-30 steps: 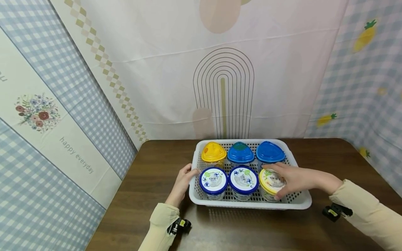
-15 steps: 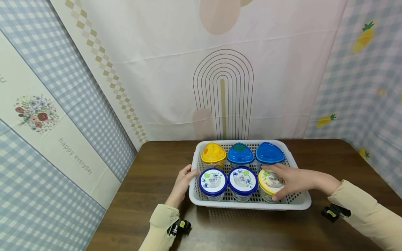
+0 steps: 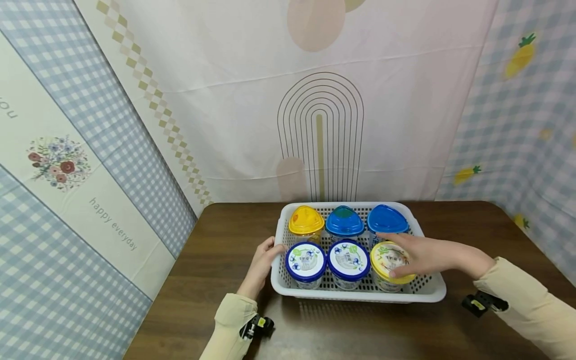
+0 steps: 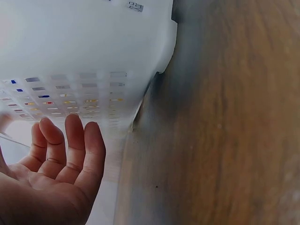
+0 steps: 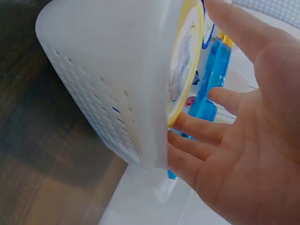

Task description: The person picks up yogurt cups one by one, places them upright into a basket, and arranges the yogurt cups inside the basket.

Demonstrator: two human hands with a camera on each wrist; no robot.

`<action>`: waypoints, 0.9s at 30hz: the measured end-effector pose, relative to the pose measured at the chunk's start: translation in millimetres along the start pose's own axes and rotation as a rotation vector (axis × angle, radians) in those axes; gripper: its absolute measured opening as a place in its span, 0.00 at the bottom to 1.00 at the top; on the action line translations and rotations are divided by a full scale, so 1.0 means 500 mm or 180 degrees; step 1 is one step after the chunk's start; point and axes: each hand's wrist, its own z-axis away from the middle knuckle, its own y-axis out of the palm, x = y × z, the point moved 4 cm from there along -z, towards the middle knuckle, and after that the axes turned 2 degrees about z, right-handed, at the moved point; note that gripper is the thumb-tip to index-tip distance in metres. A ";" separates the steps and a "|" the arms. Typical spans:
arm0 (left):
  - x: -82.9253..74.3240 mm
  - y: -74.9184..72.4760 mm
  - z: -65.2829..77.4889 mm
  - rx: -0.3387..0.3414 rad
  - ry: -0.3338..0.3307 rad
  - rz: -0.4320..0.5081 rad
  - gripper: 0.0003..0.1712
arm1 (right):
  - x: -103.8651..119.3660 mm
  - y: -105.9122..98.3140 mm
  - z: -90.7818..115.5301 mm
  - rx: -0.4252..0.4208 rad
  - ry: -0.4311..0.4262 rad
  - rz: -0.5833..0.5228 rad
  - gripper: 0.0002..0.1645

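Observation:
A white perforated plastic basket holds two rows of clear containers. In the front row are two tubs with blue-rimmed white lids, one at left and one in the middle, and a tub with a yellow-rimmed lid at right. My left hand holds the basket's left rim, its thumb over the top and its fingers along the outer wall. My right hand hovers over the yellow-lidded tub, thumb and fingers spread loosely; in the right wrist view its fingers reach past the basket's rim.
Behind, the basket holds jars with rounded triangular lids: one yellow and two blue, in the middle and at right. The brown wooden table ends at a patterned cloth backdrop.
My right hand has loosened from the yellow-lidded tub; its thumb has risen from the tub's front edge to over the lid. The left hand has stayed on the rim.

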 end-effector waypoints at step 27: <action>-0.171 -0.114 -0.020 -0.0383 0.0548 -0.1632 0.24 | 0.070 -0.169 0.121 -0.2475 -0.0265 0.0129 0.23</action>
